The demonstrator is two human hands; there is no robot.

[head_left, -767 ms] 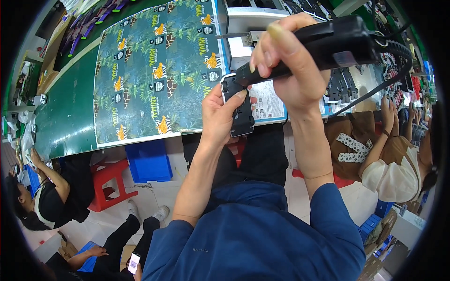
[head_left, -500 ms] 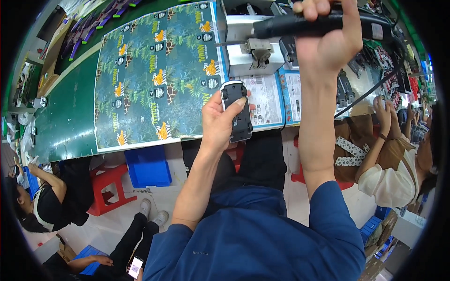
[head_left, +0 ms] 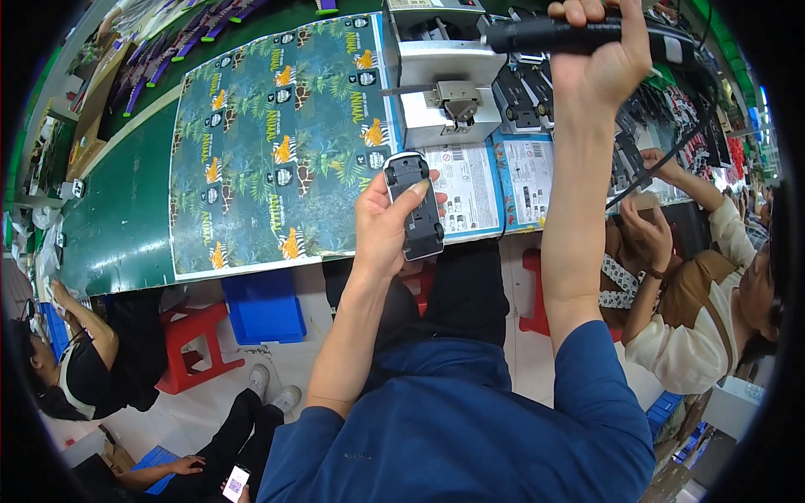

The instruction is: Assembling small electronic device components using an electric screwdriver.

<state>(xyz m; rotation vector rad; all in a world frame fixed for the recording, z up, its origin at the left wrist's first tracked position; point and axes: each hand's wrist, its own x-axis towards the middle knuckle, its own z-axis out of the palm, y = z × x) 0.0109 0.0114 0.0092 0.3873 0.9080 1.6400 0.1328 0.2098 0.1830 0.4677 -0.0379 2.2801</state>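
Note:
My left hand [head_left: 381,228] is closed round a small toy car [head_left: 425,235], thumb across its black underside. The car faces bottom up, its white edge showing at the far end, just over the table's near edge. Raised at the upper right, my right hand [head_left: 605,71] grips a black electric screwdriver [head_left: 532,38], which lies level with its tip to the left. Below that tip stands a silver metal machine [head_left: 453,117], which looks like a screw feeder. The screwdriver is apart from both the machine and the car.
Patterned animal-print sheets [head_left: 251,151] cover the green table [head_left: 117,210]. More dark car bases [head_left: 520,105] lie right of the machine. A black cord [head_left: 662,159] hangs from the screwdriver's side. Co-workers sit left and right; a blue bin [head_left: 264,310] and red stools [head_left: 197,348] stand below.
The screwdriver has moved slightly right, and the car slightly left and nearer me. Both stay in my hands. The co-worker at the right has shifted their arms, one hand now reaching over the table.

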